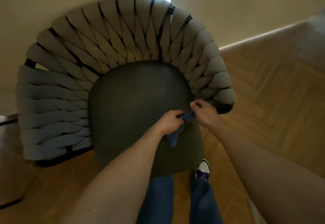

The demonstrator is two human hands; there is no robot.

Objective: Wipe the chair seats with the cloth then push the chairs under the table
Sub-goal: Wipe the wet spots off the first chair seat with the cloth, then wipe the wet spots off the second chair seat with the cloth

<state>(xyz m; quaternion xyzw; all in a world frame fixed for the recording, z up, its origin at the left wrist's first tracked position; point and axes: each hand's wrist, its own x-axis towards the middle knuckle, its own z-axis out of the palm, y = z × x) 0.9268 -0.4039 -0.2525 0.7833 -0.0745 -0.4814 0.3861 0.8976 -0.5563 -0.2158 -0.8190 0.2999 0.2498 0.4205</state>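
Most of the blue cloth [173,138] is buried inside the left hand [169,121]. The chair [123,51] legs are hidden beneath its seat. At far right, a pale blurred shape [313,39] is cut off by the edge.

We look straight down on a chair [123,83] with a dark rounded seat [137,97] and a thick woven grey backrest [109,35] curving round it. Our left hand [169,121] grips a blue cloth [174,135] above the seat, one end hanging down. Our right hand [204,111] pinches the cloth's other end near the backrest's right tip. Below are jeans [158,201], a white-and-purple shoe [202,168] and a wooden herringbone floor [263,109].
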